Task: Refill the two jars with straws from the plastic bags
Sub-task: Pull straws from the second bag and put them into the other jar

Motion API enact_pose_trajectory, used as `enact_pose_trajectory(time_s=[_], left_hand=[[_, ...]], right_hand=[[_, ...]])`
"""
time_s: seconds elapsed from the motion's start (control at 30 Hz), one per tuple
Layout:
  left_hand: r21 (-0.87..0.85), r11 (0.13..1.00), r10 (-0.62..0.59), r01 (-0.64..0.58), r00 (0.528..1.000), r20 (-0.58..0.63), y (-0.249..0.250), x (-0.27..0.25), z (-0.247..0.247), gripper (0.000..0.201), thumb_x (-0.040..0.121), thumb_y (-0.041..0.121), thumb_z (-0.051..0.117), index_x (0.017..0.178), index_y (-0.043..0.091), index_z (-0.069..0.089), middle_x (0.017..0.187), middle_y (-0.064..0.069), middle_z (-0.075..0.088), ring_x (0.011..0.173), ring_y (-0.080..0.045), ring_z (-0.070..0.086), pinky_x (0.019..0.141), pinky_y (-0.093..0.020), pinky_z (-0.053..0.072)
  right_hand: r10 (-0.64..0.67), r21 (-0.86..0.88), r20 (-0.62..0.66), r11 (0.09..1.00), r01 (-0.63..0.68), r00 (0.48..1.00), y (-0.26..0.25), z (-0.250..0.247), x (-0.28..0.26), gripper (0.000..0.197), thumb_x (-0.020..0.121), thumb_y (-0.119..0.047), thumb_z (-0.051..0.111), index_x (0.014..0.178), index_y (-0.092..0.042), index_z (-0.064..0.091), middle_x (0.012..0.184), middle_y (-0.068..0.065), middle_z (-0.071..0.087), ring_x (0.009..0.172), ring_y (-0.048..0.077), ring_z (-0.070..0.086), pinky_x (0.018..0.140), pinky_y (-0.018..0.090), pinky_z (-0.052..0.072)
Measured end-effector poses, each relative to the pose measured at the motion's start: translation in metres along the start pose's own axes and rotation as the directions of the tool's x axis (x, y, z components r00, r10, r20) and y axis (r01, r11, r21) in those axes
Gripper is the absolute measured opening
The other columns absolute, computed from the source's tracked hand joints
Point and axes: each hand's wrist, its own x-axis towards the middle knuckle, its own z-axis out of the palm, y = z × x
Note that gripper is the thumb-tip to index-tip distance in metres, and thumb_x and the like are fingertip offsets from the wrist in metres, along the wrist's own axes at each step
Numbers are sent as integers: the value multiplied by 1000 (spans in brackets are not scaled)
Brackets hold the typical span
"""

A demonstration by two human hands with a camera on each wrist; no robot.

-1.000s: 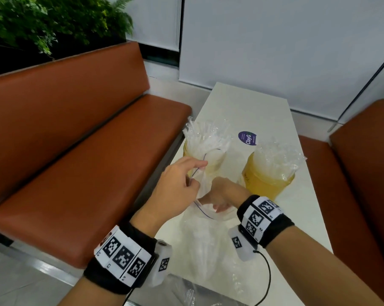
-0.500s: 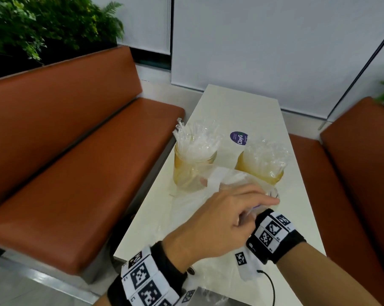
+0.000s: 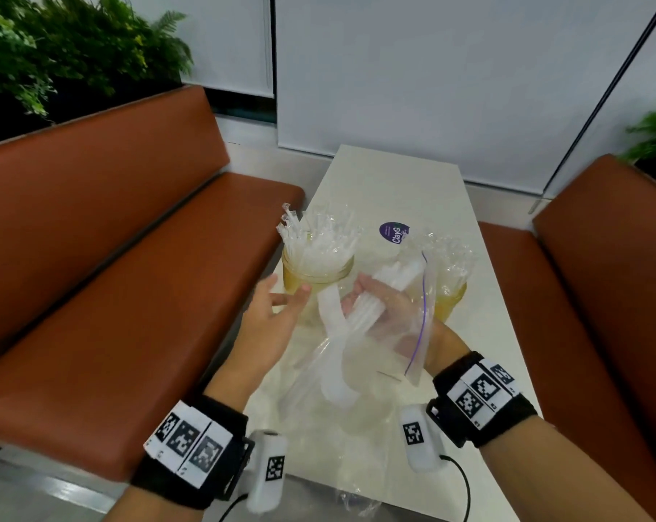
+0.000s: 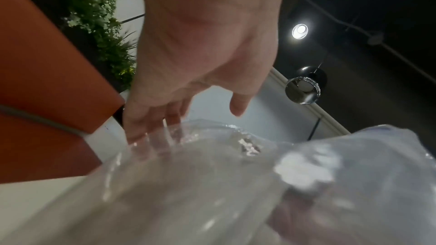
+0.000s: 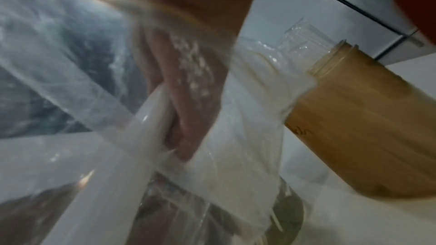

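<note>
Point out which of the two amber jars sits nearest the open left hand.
The amber jar on the left, by the brown bench; the left hand nearly touches it. The other jar stands beyond the zip bag.

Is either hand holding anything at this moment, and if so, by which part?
The right hand, inside the plastic bag, grips a bundle of straws around its middle. The left hand is spread beside the bag, gripping nothing.

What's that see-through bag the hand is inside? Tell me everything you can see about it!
The plastic bag is clear, thin and crinkly, with a purple zip line along its open mouth. It is held up above the white table, in front of the two yellowish jars. The right hand is inside it, gripping a bundle of white straws whose ends poke out. The left hand is open beside it; whether it touches the bag is unclear.
</note>
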Motion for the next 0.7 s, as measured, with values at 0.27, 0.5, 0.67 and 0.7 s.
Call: enact_pose_trajectory(time_s=[0.27,0.5,0.67,0.7], left_hand=[[263,924,258,-279,960,111,-25,3,1,22,94,30,67,71,26,66,57,17,53,54,-4,45,55,-14,33],[557,802,301,-215,951,-66,-38,2,-16,17,91,36,67,78,26,72,71,11,67,61,-8,61,54,-22,41],[657,736,279,-163,957,-75,-45,-2,-3,16,90,37,66,81,25,72,71,11,66,57,-7,57,51,-22,40],[660,733,274,-165,960,-64,-49,-1,0,16,90,36,66,82,25,73,72,11,67,59,-7,58,54,-23,44]], right_hand=[[-13,222,6,975,11,1000,-44,30,-15,41,98,-40,56,65,-18,65,57,-1,52,56,17,55,82,42,50],[-375,-99,-225,927,362,899,-143,24,-39,34,96,-45,61,77,-18,53,55,-2,43,52,18,45,61,34,46],[-661,-215,-232,750,625,714,-213,50,-28,35,105,-35,51,76,-17,53,57,-2,46,56,19,48,65,37,47],[-696,-237,-217,718,655,684,-220,58,-18,34,105,-34,51,77,-17,53,58,-2,47,56,18,49,66,38,47]])
